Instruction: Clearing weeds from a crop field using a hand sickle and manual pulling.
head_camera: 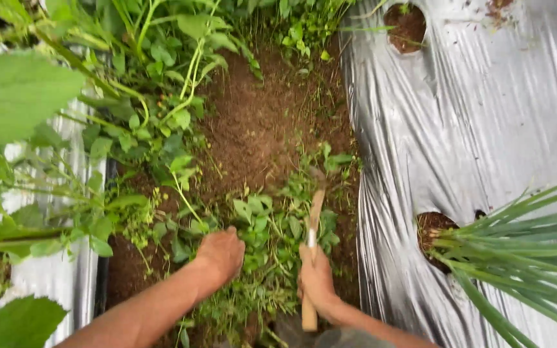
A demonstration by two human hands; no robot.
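— What do we see from above?

— We look down on a furrow of brown soil (259,122) between two beds covered in silver plastic sheeting (472,122). Our left hand (222,252) is clenched in a grip on a clump of low green weeds (269,232) in the furrow.

— And the other hand?

— Our right hand (317,278) grips the wooden handle of a small hand hoe (312,245), its head buried among the same weeds. To the right, a long-leaved green plant (523,251) grows from a hole in the sheeting.
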